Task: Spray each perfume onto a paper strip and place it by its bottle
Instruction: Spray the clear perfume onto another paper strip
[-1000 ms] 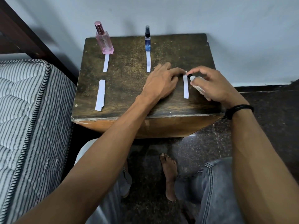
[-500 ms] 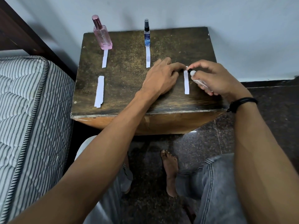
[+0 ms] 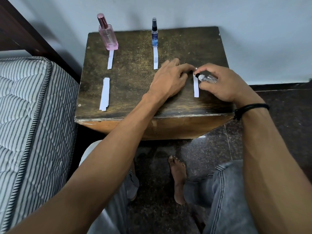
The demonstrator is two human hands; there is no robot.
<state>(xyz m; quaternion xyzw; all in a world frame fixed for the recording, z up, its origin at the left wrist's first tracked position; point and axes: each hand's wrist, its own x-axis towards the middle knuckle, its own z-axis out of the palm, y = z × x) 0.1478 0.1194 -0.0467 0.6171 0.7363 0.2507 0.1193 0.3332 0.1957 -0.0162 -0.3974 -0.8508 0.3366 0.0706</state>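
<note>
Small clear bottle (image 3: pixel 207 78) was held lying almost flat in the right hand (image 3: pixel 221 86), with the fingers curled round its body. Its black nozzle end was pointed left at the far part of a paper strip (image 3: pixel 196 87). The bottle was judged light, hard and smooth, so apt to slip; it is best gripped round the barrel with one fingertip kept free for the pump. Whether a finger lay on the pump could not be told.

The paper strip was laid flat on the table (image 3: pixel 135 98), right of centre, running near to far. Its far end was pressed down by the fingertips of the left hand (image 3: pixel 168 80), in which nothing was held. It was judged thin, limp and very light, easily shifted by the spray; it is best pinned or lifted by one end.

The paper strip was noted as white, narrow and plain; the bottle as see-through with a dark collar.

At the far edge a pink bottle (image 3: pixel 108 38) and a slim blue bottle (image 3: pixel 154 36) were stood upright, with a left strip (image 3: pixel 110 60) and a middle strip (image 3: pixel 155 58) laid just near of them. Spare strips (image 3: pixel 104 93) were stacked near left.
</note>
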